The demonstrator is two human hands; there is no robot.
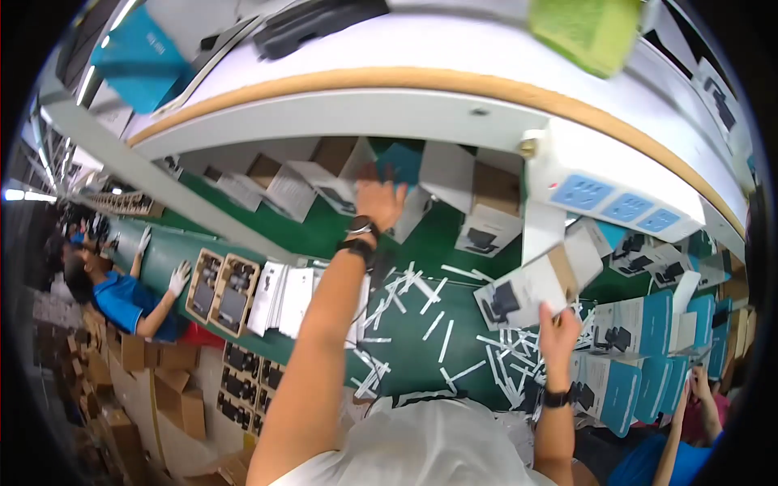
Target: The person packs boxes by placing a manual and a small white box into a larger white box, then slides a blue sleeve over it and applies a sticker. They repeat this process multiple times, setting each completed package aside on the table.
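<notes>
The right hand (559,330) pinches the lower edge of a light, stiff cardboard box (527,292) above the green belt (405,324), best held by its edges, while the left hand (379,202), fingers spread, reaches toward boxes further back.

Bright, even overhead light, soft shadows, strong fisheye bending (black corners), slight motion blur throughout.

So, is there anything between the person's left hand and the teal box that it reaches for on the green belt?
Nothing visible. The left hand is already at the teal cardboard box, its fingertips overlapping the box's lower edge.
</notes>
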